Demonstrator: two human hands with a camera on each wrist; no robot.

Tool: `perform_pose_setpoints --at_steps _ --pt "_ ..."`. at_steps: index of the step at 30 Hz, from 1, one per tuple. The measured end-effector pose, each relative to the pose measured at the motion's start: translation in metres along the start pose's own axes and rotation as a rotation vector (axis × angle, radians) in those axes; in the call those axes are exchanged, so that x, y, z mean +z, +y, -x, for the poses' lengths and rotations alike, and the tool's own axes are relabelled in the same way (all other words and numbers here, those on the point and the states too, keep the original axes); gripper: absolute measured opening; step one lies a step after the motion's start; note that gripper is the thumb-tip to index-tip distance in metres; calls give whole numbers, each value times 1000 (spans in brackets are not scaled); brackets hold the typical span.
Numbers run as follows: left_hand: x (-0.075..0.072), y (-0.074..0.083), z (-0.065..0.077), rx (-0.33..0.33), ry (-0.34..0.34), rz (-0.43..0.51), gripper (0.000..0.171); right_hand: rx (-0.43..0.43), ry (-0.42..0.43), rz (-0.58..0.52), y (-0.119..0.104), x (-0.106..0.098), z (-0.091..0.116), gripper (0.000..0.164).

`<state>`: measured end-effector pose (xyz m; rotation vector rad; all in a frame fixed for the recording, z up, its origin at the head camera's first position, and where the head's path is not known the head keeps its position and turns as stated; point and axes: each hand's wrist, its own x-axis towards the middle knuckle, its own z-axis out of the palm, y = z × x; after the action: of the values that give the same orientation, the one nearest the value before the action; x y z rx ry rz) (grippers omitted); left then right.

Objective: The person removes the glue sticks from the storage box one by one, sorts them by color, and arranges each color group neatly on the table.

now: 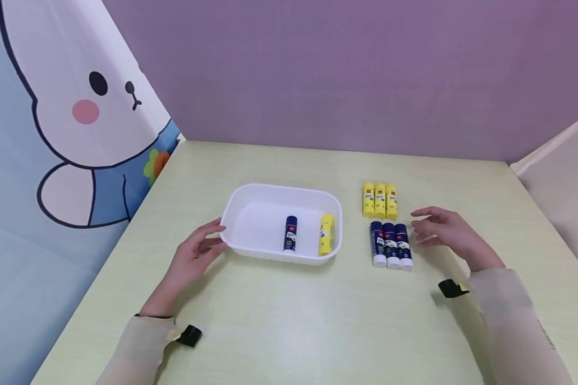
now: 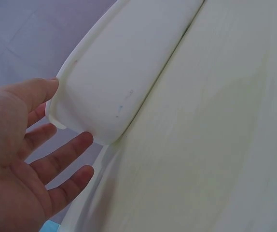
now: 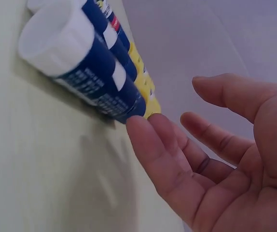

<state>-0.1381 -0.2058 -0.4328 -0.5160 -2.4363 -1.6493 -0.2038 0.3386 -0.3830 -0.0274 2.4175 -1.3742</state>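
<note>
A white plastic tray (image 1: 270,255) holds one dark blue glue stick (image 1: 290,234) and one yellow glue stick (image 1: 326,235). At its left end is my left hand (image 1: 197,250), fingers spread and fingertips right at the rim; the left wrist view shows the thumb (image 2: 44,89) on the tray's edge (image 2: 114,67). To the right of the tray lie three yellow glue sticks (image 1: 380,200) side by side, and nearer me three dark blue glue sticks (image 1: 391,246). My right hand (image 1: 445,232) hovers just right of the blue row, fingers loosely bent, holding nothing.
All of this is on a pale table (image 1: 289,321) with a purple panel (image 1: 342,80) behind it. A cloth with a cartoon rabbit (image 1: 101,123) hangs at the left, and a pale wall (image 1: 563,176) stands at the right.
</note>
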Motion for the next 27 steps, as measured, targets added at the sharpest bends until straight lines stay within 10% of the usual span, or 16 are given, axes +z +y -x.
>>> perform_pose_setpoints --at_steps 27 --pt "0 3 2 3 7 4 38 -111 -11 16 -49 24 -9 49"
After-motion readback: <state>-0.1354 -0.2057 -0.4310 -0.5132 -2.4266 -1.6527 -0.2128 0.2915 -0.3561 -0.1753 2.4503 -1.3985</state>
